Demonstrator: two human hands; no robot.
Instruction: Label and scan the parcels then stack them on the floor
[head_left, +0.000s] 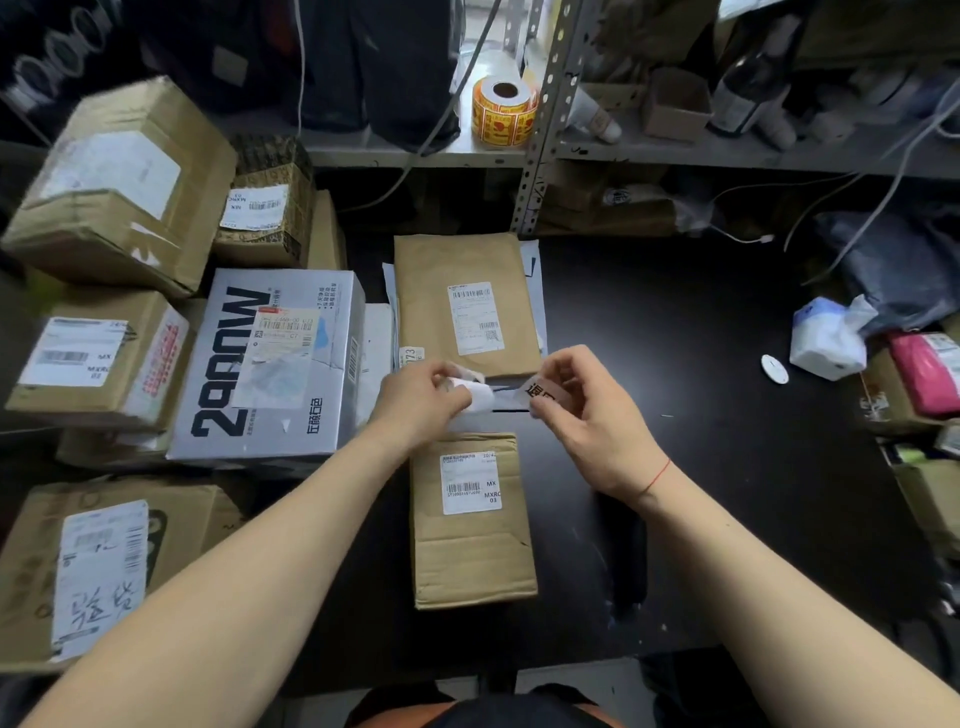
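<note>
Parcel (472, 551) sits on the tabletop (701, 415), your left hand (423, 400) pinches curled white paper (477, 396) and your right hand (592, 415) pinches a printed label (537, 391).

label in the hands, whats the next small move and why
Probably pull the label the rest of the way off its backing. The left hand pinches the curled white backing, the right hand pinches the printed label, and the two look only partly apart. The near parcel lies just below, ready to take it.
</note>
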